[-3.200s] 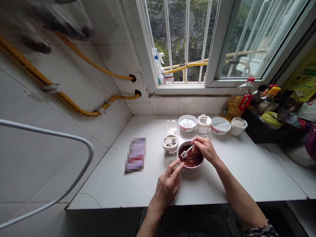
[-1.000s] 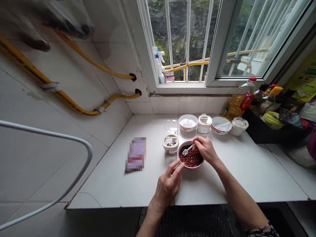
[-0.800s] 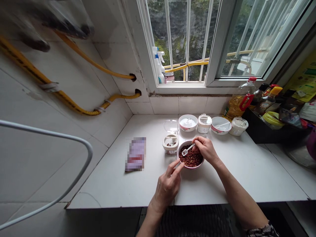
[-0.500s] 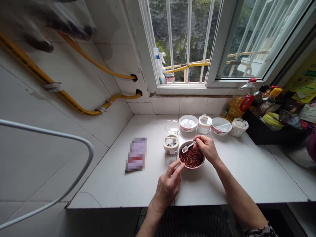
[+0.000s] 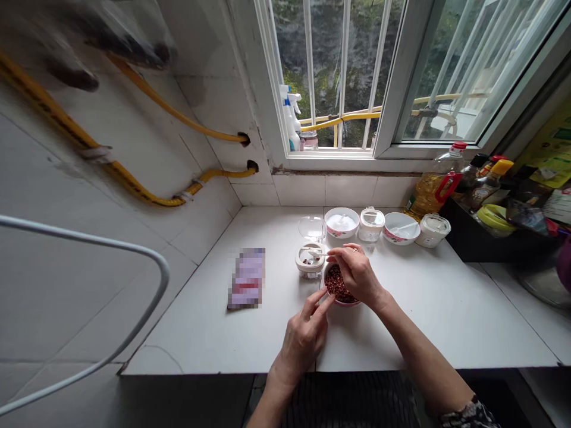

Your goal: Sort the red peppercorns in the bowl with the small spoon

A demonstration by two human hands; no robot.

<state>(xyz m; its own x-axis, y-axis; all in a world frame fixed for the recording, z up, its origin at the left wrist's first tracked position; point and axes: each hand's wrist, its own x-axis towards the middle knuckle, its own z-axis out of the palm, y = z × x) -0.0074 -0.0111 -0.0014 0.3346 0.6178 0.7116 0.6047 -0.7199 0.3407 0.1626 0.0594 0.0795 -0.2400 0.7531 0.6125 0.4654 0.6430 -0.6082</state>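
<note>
My right hand point(image 5: 358, 276) pinches a small white plastic spoon point(image 5: 317, 254) by its handle. The spoon's scoop is over the open top of a clear jar with a white rim point(image 5: 308, 270), which has some dark red bits inside. Beneath that hand, a pink-rimmed bowl point(image 5: 348, 304) is filled with dark red dried grains that look like Sichuan peppercorns point(image 5: 335, 284). The fingers of my left hand point(image 5: 306, 330) hold the bowl's near left edge. Part of the bowl is hidden behind my right hand.
Behind stand a floral bowl of white powder point(image 5: 341, 222), a lidded jar point(image 5: 371, 224), another bowl point(image 5: 401, 229) with a white spoon, and a second lidded jar point(image 5: 432, 230). A blurred purple packet point(image 5: 247, 279) lies left. An oil bottle point(image 5: 430, 187) stands by a black bottle box point(image 5: 468, 241).
My right hand has moved left with the spoon, from over the red grains to over the jar's opening. My left hand stays at the bowl's edge.
</note>
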